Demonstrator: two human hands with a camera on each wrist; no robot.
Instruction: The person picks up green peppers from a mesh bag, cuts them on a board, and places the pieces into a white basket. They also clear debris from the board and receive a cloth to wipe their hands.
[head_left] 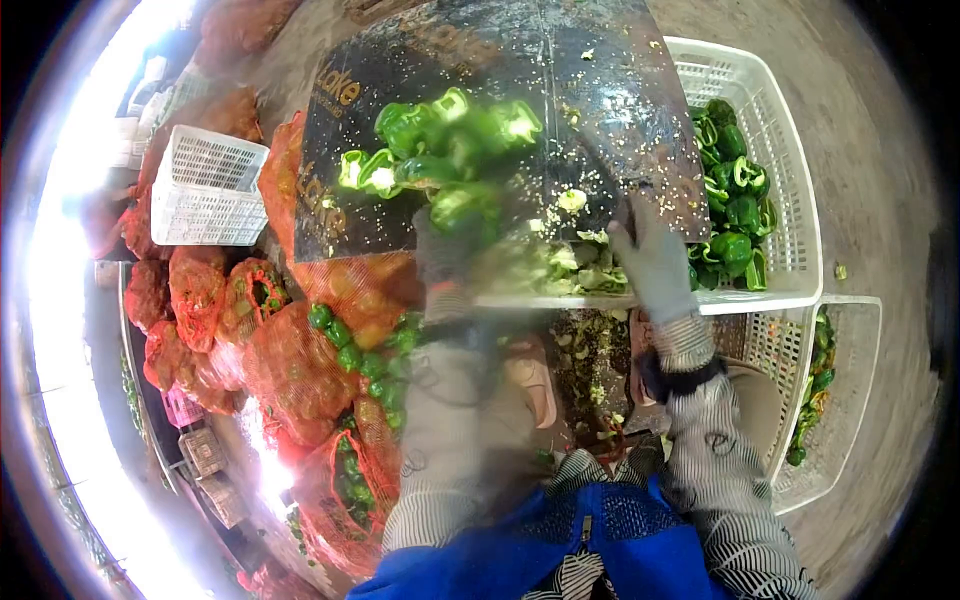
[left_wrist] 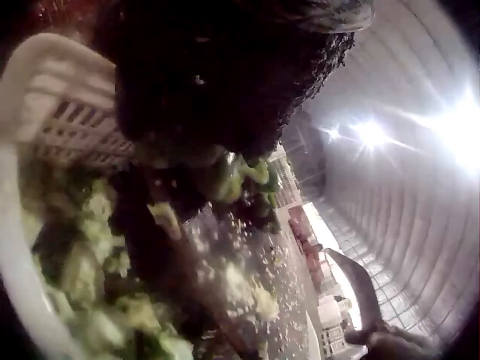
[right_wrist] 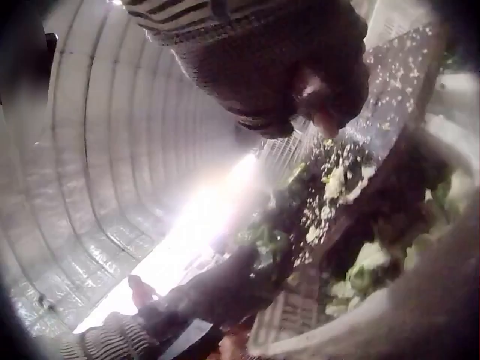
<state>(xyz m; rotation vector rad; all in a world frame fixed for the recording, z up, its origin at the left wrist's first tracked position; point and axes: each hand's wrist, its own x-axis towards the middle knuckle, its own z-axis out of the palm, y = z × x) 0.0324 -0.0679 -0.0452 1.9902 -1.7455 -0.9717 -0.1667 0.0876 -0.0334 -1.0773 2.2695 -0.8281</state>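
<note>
The legible marking found is the brand-style word "Lake", printed in brown lettering (head_left: 338,86) at the left side of the dark board (head_left: 610,90), with repeats fainter and smaller print beneath unreadable.

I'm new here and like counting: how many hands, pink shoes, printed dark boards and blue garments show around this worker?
Hands, left and right: 2
Pink shoes, left shoe and right shoe: 2
Printed dark board: 1
Blue garment: 1
Total: 6
</note>
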